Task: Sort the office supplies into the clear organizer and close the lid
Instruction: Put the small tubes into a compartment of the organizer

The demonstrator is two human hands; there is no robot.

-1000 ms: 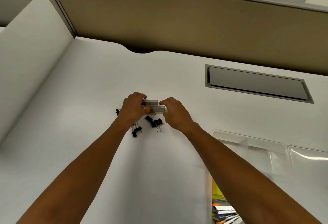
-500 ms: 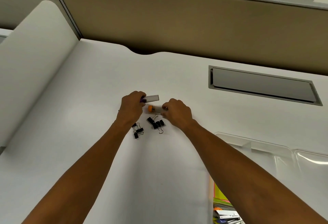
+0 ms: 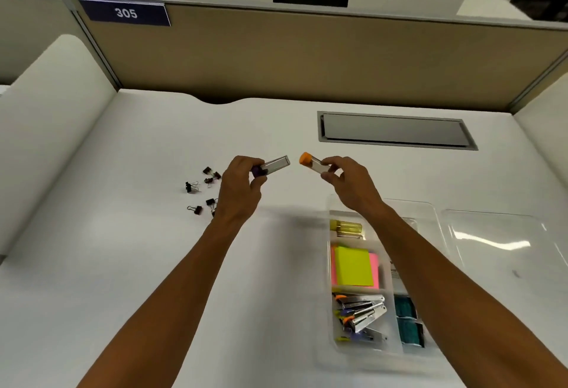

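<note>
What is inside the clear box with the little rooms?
The clear organizer holds a yellow tube, yellow and pink sticky notes, small staplers and teal packs. The right forearm covers part of it.

Counter (image 3: 153,264) is matt white laminate, smooth; partition (image 3: 307,55) behind looks like tan woven cloth. Organizer (image 3: 333,347) and its lid (image 3: 498,243) are clear glossy plastic, holding shiny metal staplers (image 3: 364,312) and matt paper sticky notes (image 3: 352,266). Binder clips (image 3: 199,190) are black metal with wire handles.
</note>
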